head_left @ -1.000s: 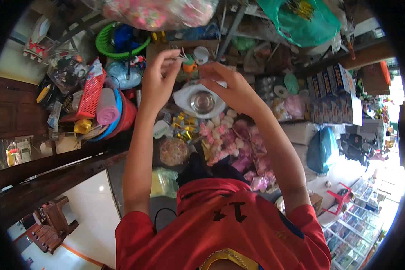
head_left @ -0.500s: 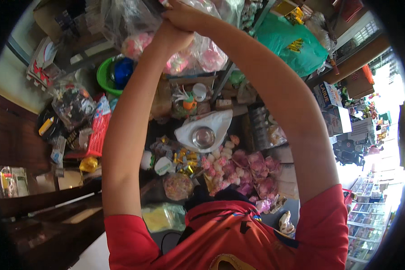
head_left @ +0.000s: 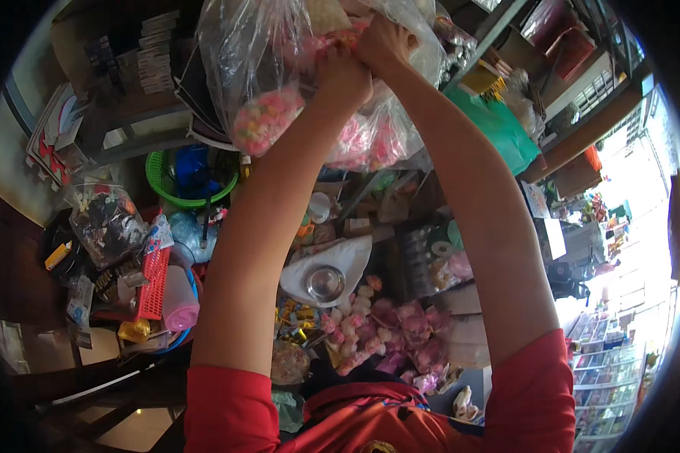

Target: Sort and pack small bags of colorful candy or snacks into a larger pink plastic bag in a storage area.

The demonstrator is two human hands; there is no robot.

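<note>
Both arms reach up toward a large clear plastic bag, with pink and white flower-like pieces inside it. My left hand is closed, its fingers curled against a pink bundle in front of the bag. Touching it on the right, my right hand is also closed, fingers bent by the same bundle. The fingertips of both hands are partly hidden, and whether the bundle is loose or wrapped in plastic I cannot tell.
Metal shelf bars run beside the bag, near a green plastic bag. Lower left are a green basket and a red basket. Below the arms lie a metal bowl on white plastic and pink flowers.
Both hands have shifted right and lower in the picture. The view has tilted, so the bag and shelf show more fully. The pink bundle by the fingers is now plainer.
</note>
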